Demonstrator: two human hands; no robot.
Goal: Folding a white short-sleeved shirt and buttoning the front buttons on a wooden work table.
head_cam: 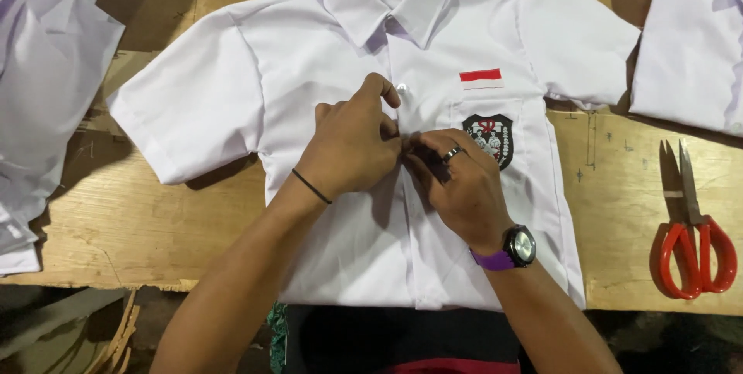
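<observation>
A white short-sleeved shirt [340, 64] lies flat on its back in the middle of the wooden table [116, 227], with its collar up at the far edge and its bottom hem at the near edge, close to the person. Both hands meet on the front strip of the shirt, about halfway down. The left hand [352, 145] pinches the cloth of the strip with bent fingers, and the right hand [457, 184] pinches it from the other side, so the fingertips touch. It looks like the person is doing up a button at this spot. A small white button [401, 88] just above the hands already looks shut, and the strip below the hands looks not yet closed. The next move likely calls for small, careful finger work to push the button through its hole while the cloth is kept flat. The shirt looks clean and smooth, with both sleeves spread out to the sides. It has a little red and white patch [481, 79] on the chest and a dark shield badge [489, 138] on the pocket under it. The left wrist wears a thin black band [311, 186], and the right wrist wears a watch with a purple strap [511, 250]. Red-handled scissors [693, 242] lie near the right edge of the table, well apart from the shirt. More white shirts [46, 72] are piled at the left edge, and another white piece [693, 41] lies at the far right corner.
</observation>
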